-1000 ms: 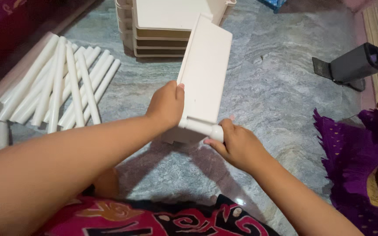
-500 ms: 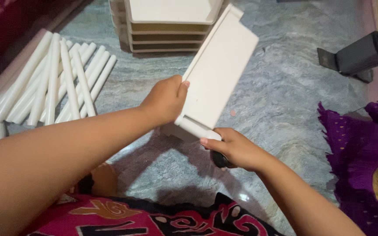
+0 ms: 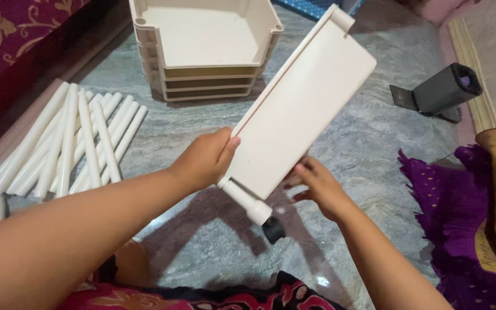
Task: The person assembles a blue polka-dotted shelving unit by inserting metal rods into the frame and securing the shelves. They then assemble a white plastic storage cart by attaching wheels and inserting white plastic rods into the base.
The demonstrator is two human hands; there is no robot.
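Clamped on the white panel's (image 3: pixel 302 109) near edge, the left hand (image 3: pixel 205 161) held it tilted above the grey floor (image 3: pixel 202 252) while the right hand (image 3: pixel 317 186), fingers loose, steadied its underside near the black caster (image 3: pixel 273 229), which probably wanted firm support.

The white panel (image 3: pixel 299 109) is hiding the right hand's (image 3: pixel 320 189) thumb and part of a small black wheel (image 3: pixel 273 229) beneath its tube. The left hand's (image 3: pixel 202 161) fingers are curling out of sight behind the panel's edge. The picture's edge is cutting off the stacked trays (image 3: pixel 202 51) and white tubes (image 3: pixel 58 143).
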